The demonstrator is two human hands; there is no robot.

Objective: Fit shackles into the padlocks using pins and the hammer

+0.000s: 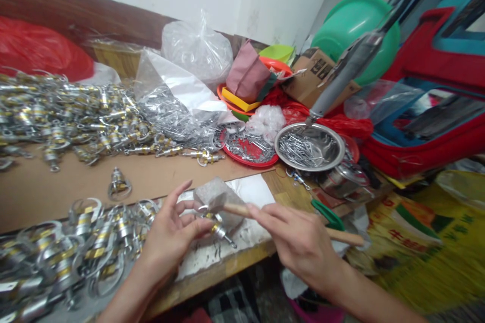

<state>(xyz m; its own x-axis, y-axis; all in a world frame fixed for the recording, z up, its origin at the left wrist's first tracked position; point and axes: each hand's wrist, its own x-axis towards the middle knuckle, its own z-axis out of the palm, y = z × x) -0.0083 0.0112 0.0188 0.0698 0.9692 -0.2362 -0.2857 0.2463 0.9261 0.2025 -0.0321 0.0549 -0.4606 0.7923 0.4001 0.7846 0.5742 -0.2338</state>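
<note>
Small metal fitting (220, 232), just below frame center, by a gray block (232, 218): shiny silver body, gold-toned band, thin rod pointing lower right. Left hand (168, 234) has it pinched between fingers; right hand (301, 239) has fingers wrapped round a wooden-handled hammer (236, 209).

Beyond the table's (246, 260) right edge, a yellow sack (428, 267) bears red Chinese characters, the first reading 牛; its green characters are too blurred to read. Dark print on the cardboard box (303, 83), near the table's back right corner, is illegible.
</note>
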